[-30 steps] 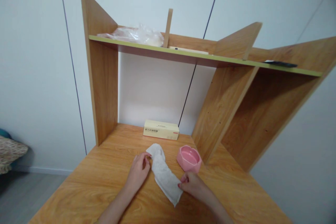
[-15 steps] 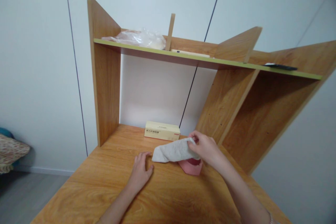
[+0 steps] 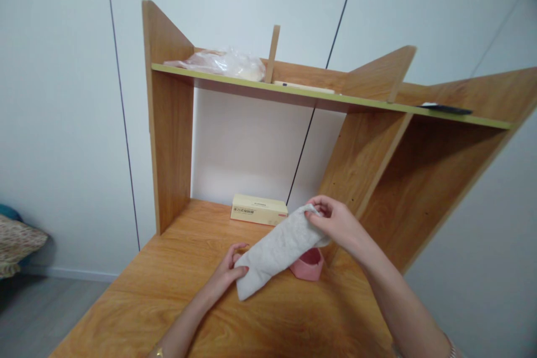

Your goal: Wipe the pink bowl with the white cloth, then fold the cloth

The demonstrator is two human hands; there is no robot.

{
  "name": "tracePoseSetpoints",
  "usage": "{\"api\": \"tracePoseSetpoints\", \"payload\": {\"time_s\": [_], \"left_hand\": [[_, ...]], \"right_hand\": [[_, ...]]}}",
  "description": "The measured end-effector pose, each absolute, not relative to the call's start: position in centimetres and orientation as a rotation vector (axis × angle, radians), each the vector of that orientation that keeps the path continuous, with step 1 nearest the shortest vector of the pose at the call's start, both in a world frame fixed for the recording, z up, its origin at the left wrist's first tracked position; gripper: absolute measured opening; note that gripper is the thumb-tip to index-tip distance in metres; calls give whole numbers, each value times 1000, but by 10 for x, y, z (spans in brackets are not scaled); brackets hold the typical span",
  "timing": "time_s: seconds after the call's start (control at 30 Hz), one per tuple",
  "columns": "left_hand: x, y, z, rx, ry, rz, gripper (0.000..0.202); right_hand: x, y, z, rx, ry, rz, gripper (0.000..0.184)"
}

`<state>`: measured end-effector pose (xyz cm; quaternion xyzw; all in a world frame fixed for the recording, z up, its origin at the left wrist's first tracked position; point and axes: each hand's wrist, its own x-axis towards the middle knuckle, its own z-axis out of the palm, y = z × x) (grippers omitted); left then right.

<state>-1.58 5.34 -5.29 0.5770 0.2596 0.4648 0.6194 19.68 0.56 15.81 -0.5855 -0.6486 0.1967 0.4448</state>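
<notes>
A folded light-grey cloth (image 3: pixel 279 249) slants over the wooden desktop, its upper right end raised. My right hand (image 3: pixel 335 221) pinches that raised end between thumb and fingers. At the lower left end, my left hand (image 3: pixel 229 271) has its thumb on the front of the cloth and its other fingers behind the edge, closed around it. Partly covered by the cloth, a pink angular open-topped container (image 3: pixel 308 265) stands on the desk beneath my right hand.
A cream box (image 3: pixel 259 210) with printed lettering stands at the back of the desk (image 3: pixel 176 279). Above it runs a shelf (image 3: pixel 251 83) with a clear plastic bag (image 3: pixel 229 64) and a flat dark item (image 3: pixel 448 108). Wooden uprights (image 3: pixel 172 140) rise on both sides.
My right hand has lifted its end of the cloth, which now tilts more steeply. The cloth's lower end has come down toward me, and my left hand has closed on it.
</notes>
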Motion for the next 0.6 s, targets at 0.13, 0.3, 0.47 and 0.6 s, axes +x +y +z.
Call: {"api": "tracePoseSetpoints", "payload": {"time_s": [0.13, 0.3, 0.47, 0.6], "left_hand": [[-21, 55, -51, 1296, 656, 1052, 51], [-26, 51, -40, 1368, 707, 965, 57], [-29, 42, -27, 1702, 882, 753, 58], [-25, 31, -16, 2182, 1238, 635, 56]], "right_hand": [[226, 10, 127, -1522, -1478, 619, 18], [263, 7, 69, -1625, -1329, 750, 16], [280, -4, 20, -1713, -1261, 837, 15], [281, -10, -2, -1767, -1250, 833, 13]]}}
